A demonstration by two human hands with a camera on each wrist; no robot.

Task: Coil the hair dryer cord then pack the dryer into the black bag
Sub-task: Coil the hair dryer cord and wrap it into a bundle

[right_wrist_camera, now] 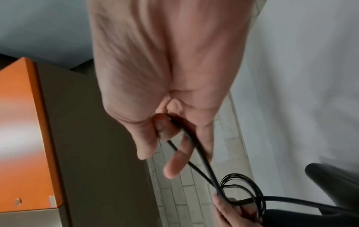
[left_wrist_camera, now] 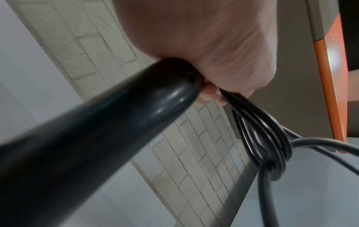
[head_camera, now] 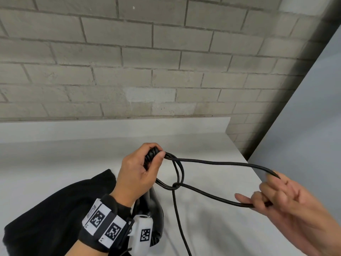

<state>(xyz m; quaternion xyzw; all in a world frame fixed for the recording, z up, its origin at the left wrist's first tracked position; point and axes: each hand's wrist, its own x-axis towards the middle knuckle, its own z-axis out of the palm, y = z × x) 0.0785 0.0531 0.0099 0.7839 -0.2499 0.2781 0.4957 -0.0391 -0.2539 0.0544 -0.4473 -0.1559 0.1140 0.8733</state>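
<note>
Left hand (head_camera: pixel 137 172) grips coiled cord (head_camera: pixel 212 163); right hand (head_camera: pixel 287 198) pinches loop; black bag (head_camera: pixel 55 209) beside dryer (head_camera: pixel 155 209).

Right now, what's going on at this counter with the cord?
A person is coiling a hair dryer's cord. The left hand grips the dryer by its handle end together with a few finished loops. The right hand pinches a long loop drawn out to the side. The black bag lies on the counter, and nothing is packed yet.

Left hand (head_camera: pixel 137 174) fisted, raised; right hand (head_camera: pixel 287 202) extended, fingers (head_camera: pixel 245 198) loosely curled.
</note>
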